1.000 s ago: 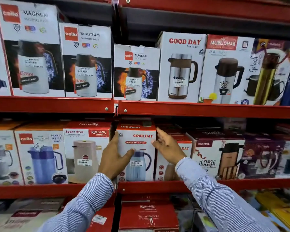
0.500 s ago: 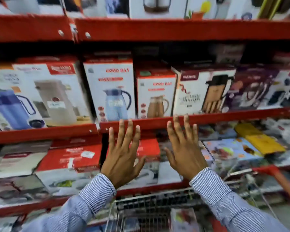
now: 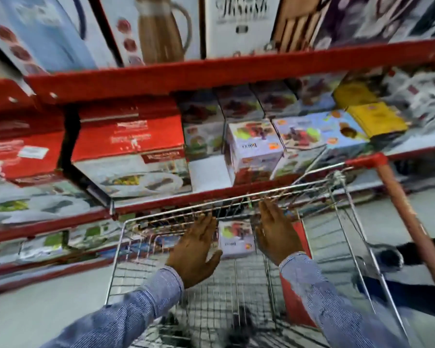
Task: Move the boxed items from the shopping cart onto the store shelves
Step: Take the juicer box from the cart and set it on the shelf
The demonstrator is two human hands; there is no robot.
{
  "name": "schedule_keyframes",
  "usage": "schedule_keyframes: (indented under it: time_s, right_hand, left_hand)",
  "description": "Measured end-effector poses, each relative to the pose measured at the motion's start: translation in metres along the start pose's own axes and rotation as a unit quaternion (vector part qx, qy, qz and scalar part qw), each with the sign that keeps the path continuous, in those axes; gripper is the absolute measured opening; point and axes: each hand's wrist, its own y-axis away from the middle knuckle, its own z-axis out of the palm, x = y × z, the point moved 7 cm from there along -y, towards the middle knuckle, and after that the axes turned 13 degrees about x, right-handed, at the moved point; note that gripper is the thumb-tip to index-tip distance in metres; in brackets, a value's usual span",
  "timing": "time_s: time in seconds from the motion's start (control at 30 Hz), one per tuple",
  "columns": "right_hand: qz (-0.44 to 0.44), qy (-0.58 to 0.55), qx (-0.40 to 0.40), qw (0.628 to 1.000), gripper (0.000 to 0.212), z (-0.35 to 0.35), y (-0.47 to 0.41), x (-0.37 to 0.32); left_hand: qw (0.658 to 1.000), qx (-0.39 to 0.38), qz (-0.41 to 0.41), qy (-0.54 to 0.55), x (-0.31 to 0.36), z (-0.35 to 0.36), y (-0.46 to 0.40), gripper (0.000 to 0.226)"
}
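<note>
A wire shopping cart stands in front of the red store shelves. Inside it, near its far end, a small white box with a fruit picture stands upright, and a red box leans along the right wall. My left hand is open just left of the white box, palm facing it. My right hand is open just right of it. Neither hand grips the box. The frame is blurred by motion.
Matching white fruit-picture boxes sit on the low shelf behind the cart, red dinner-set boxes to their left, yellow boxes to the right. Flask boxes fill the shelf above. The cart's red handle runs down the right side.
My hands left the flask box on the upper shelf and dropped into the cart. The view tilted down from the shelves to the cart, and my hands now flank the white box.
</note>
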Motion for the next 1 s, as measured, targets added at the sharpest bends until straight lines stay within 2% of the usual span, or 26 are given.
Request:
schedule_keyframes:
  time_s: [0.1,0.2,0.33,0.47,0.5,0.67,0.73,0.87,1.0]
  right_hand:
    - [0.092,-0.076,-0.077,0.990,0.060,0.046,0.008,0.029]
    - [0.193,-0.120,-0.148,0.963,0.050,0.095,0.010,0.056]
    - [0.309,-0.196,-0.212,0.906,0.039,0.140,0.011,0.077]
    - [0.323,-0.253,-0.255,0.875,0.036,0.172,0.010,0.081]
    - [0.327,-0.275,-0.253,0.868,0.036,0.176,0.008,0.081]
    - [0.352,-0.362,-0.209,0.838,0.028,0.171,0.010,0.082]
    - [0.354,-0.365,-0.185,0.841,0.024,0.165,0.013,0.087]
    - [0.301,-0.367,-0.127,0.871,0.026,0.107,0.010,0.066]
    - [0.220,-0.394,-0.035,0.892,0.021,0.036,0.007,0.038]
  left_hand:
    - [0.987,-0.092,-0.103,0.087,-0.001,0.049,-0.001,0.072]
    - [0.957,-0.113,-0.202,0.175,0.000,0.085,-0.014,0.056]
    - [0.868,-0.122,-0.398,0.271,-0.026,0.144,-0.021,0.046]
    - [0.804,-0.097,-0.471,0.351,-0.026,0.164,-0.026,0.035]
    - [0.784,-0.091,-0.489,0.373,-0.023,0.165,-0.026,0.033]
    - [0.756,-0.048,-0.528,0.384,-0.029,0.151,-0.020,0.022]
    - [0.746,-0.025,-0.537,0.394,-0.027,0.133,-0.018,0.010]
    - [0.733,0.027,-0.540,0.413,-0.025,0.094,-0.005,0.007]
    - [0.765,0.095,-0.493,0.404,-0.021,0.037,0.007,0.037]
